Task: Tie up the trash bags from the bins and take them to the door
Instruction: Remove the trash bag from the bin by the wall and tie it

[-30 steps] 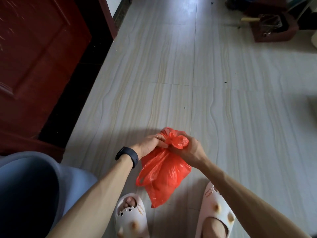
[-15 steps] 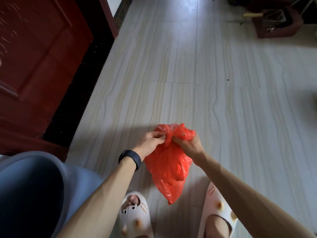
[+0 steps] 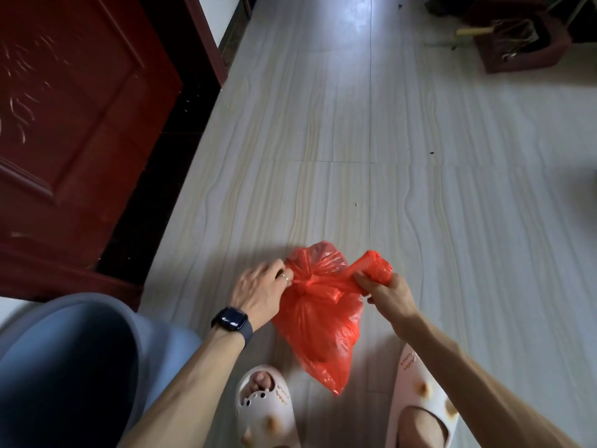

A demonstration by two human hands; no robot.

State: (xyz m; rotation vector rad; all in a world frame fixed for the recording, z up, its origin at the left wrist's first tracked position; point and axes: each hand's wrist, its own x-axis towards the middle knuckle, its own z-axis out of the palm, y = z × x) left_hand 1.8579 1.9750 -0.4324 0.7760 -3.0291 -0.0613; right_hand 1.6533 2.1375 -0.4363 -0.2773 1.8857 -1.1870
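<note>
Both hands (image 3: 258,294) (image 3: 389,294) have drawn apart, fingers gripping one red bag's (image 3: 318,324) two handles.

The thin red plastic trash bag (image 3: 318,331) is too opaque for its contents to be made out. The left hand (image 3: 258,292) has its fingertips buried behind the gathered plastic at the bag's neck. The right hand (image 3: 389,295) curls round a twisted red strip, so its fingertips are hidden too. The grey-blue round plastic bin (image 3: 64,367) at lower left is cut off by the left and bottom edges, and its inside is lost in shadow. The dark red carved wooden door (image 3: 74,108) runs off the left and top edges. Both cream foam slippers (image 3: 265,409) are cropped by the bottom edge. The maroon box-like container (image 3: 520,43) at top right holds things too blurred to name. The dark specks (image 3: 431,153) on the pale tiled floor (image 3: 323,108) are too small to identify.
</note>
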